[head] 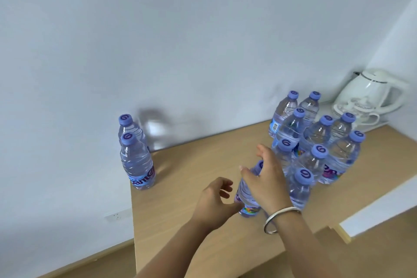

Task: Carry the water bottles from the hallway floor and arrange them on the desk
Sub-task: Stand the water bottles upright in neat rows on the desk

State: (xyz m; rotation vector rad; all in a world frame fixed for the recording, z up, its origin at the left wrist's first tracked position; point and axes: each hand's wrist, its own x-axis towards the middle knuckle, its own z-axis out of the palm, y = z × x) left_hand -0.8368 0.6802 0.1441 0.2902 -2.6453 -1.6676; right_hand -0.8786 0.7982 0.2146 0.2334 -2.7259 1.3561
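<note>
Left hand [213,203]: fingers loosely curled, holding nothing; thumb tip touching base of the front clear plastic water bottle with purple cap [247,196].
Right hand [265,182]: fingers spread, wrapped over upper part of front bottle; silver bangle [281,219] at wrist.
Front bottle: upright on light wooden desk [180,221], just beside the cluster of nine matching bottles [316,142].
Tipping risk: sideways release likely knocks neighbours over, domino fashion.
Far pair of bottles [135,158]: at desk's left edge; fall risk if nudged.
White electric kettle [370,95]: behind cluster, corner.
</note>
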